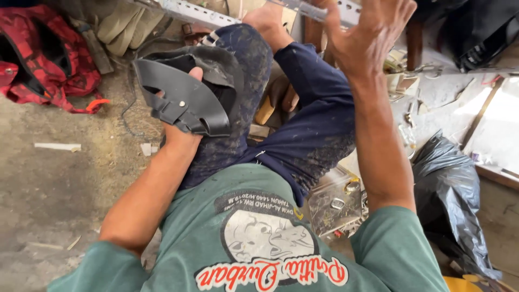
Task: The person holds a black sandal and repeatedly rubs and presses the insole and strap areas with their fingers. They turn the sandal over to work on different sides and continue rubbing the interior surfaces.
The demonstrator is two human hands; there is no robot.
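- Head view: the left hand (181,121) has its grip clenched on a black strap piece (184,100), held over the left knee (243,70), left of centre.
- The right hand (367,38) is released, fingers spread, just under a metal bar (330,11) at the far edge.
- Step in hand, as I judge it: holding the strap piece ready; the next move calls for the right hand to close on something.

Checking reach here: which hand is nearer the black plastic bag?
Right. The right hand is raised above the black plastic bag; the left hand holds a black sandal far across.
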